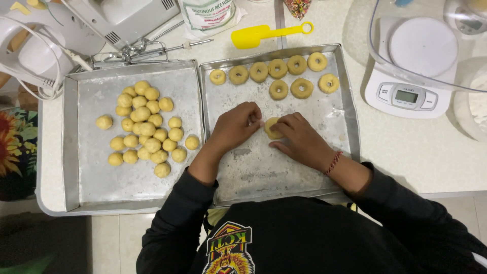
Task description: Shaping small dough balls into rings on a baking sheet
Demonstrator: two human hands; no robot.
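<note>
We pinch the dough piece between both hands, left hand and right hand closed on it, mid-tray, nearer the counter's front edge.

Both baking trays, the left tray and the right tray, are dull scuffed metal dusted with flour. The dough balls and dough rings look matt and soft. The spatula is glossy yellow plastic, the kitchen scale smooth white plastic, the bench perhaps pale speckled laminate.
</note>
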